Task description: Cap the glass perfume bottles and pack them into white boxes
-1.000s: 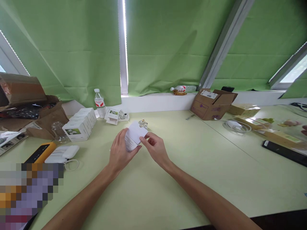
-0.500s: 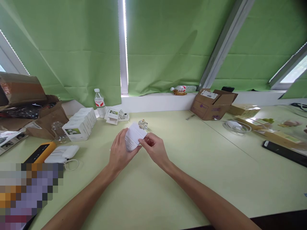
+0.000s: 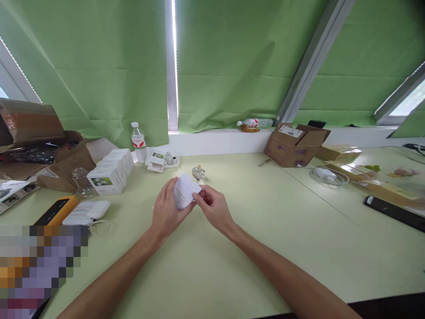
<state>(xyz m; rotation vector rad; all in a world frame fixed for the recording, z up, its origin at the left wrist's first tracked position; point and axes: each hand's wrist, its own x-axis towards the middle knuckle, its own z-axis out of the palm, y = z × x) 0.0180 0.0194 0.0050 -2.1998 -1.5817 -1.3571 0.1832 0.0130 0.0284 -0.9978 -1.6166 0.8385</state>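
Observation:
Between my hands is a small white box [image 3: 186, 191] with printed text on the side facing me, held tilted above the table. My left hand [image 3: 165, 206] wraps round its left side. My right hand [image 3: 212, 203] pinches its right edge with thumb and fingers; the fingertips behind the edge are hidden. Just beyond the box, a clear glass-like ornament [image 3: 198, 173] with a bit of gold sits on the table. Farther back lie an opened white box [image 3: 156, 160] and a white tray [image 3: 171, 165] with a similar clear piece in it.
A row of white boxes [image 3: 109, 177], a water bottle [image 3: 139, 144], an orange device [image 3: 57, 211] and a white case with a cord [image 3: 86, 212] stand left. Rightward are a cardboard box [image 3: 292, 144], a coiled white cable [image 3: 328, 176] and a black bar [image 3: 393, 213].
The white box has tilted very slightly in my hands, so a little more of the ornament behind it shows. My grip looks the same.

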